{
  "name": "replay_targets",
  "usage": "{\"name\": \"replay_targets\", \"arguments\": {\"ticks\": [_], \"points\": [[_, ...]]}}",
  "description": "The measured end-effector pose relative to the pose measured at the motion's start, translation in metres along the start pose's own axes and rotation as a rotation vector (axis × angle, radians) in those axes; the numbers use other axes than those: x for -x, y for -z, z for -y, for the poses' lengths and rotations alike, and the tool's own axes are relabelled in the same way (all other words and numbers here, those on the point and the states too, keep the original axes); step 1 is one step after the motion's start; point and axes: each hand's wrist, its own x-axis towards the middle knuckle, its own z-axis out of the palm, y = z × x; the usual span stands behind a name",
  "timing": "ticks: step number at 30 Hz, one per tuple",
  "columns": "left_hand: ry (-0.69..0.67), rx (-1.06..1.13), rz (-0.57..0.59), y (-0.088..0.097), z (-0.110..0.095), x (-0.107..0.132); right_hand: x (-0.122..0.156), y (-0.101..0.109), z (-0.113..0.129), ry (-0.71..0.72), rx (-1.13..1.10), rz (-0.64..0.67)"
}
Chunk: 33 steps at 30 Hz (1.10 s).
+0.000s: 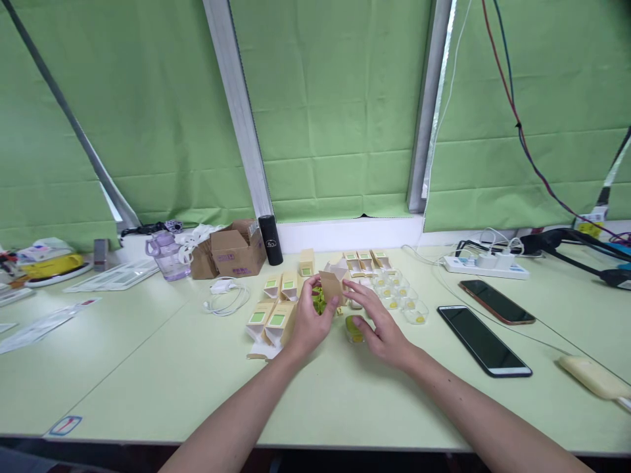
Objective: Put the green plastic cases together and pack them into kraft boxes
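My left hand (315, 320) is closed around a small brown cardboard box (332, 289) whose flaps stand up. My right hand (382, 328) has its fingers apart, with the fingertips at the right side of that box. Its thumb lies beside a small clear container with green on top (353, 328) on the table; whether the thumb touches it cannot be made out. More green pieces (318, 301) show partly behind my left hand. Left of it stand several small yellow-brown boxes with green labels (277, 322). Several clear plastic cups with yellow spots (401, 292) sit beyond my right hand.
More small boxes (365, 263) stand at the back. Two phones (486, 341) and a power strip (486, 266) lie right. A white cable and charger (224, 287), a cardboard carton (238, 251), a black cylinder (271, 240) and a purple jug (169, 256) are left.
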Motion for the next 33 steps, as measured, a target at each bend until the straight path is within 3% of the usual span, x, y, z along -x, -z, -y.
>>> {"name": "replay_targets", "arguments": {"ticks": [8, 12, 14, 21, 33], "points": [[0.053, 0.002, -0.051, 0.0, 0.005, -0.005, -0.001, 0.0, 0.004, 0.059, 0.061, 0.028], [0.078, 0.117, -0.021, 0.004, 0.014, -0.01, 0.0, 0.003, -0.001, 0.053, 0.107, 0.02], [0.088, 0.197, 0.002, 0.008, 0.02, -0.013, 0.0, 0.007, -0.003, 0.012, 0.174, 0.049], [0.086, 0.296, 0.076, 0.015, 0.022, -0.02, -0.006, 0.017, 0.002, -0.197, 0.409, 0.331], [0.13, 0.288, 0.172, 0.017, 0.01, -0.017, -0.01, 0.029, -0.002, -0.259, 0.493, 0.398]]}}
